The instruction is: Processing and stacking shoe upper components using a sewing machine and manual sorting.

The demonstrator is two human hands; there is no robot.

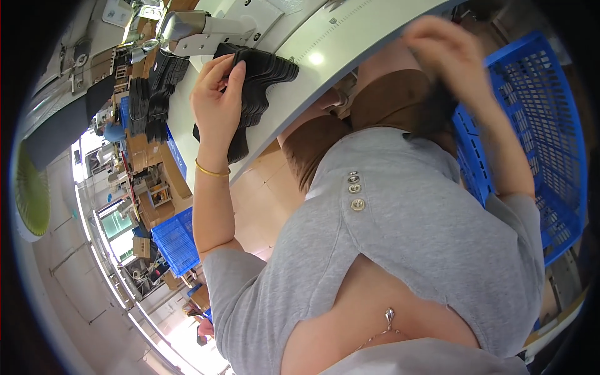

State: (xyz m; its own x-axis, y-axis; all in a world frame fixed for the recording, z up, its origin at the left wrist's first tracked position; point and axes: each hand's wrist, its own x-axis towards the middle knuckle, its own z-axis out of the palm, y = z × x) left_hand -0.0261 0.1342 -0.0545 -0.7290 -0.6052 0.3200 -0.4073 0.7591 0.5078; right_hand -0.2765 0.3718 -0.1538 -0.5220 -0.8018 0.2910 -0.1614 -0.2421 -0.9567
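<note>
A stack of flat black pieces, perhaps fabric, lies fanned along the white machine table in overlapping layers. My left hand is closed at the stack's far left end, its thumb and fingers pinching the edge of a black piece. Off to the right, beyond the table's edge, my right hand is raised and smeared by motion. Below it, a blurred dark shape hangs over my lap beside the basket. Whether the right fingers touch that shape cannot be made out.
A sewing machine head stands over the table at the upper left. More black pieces are piled beyond my left hand. A large blue plastic basket stands close at my right. Another blue crate sits on the left, farther off.
</note>
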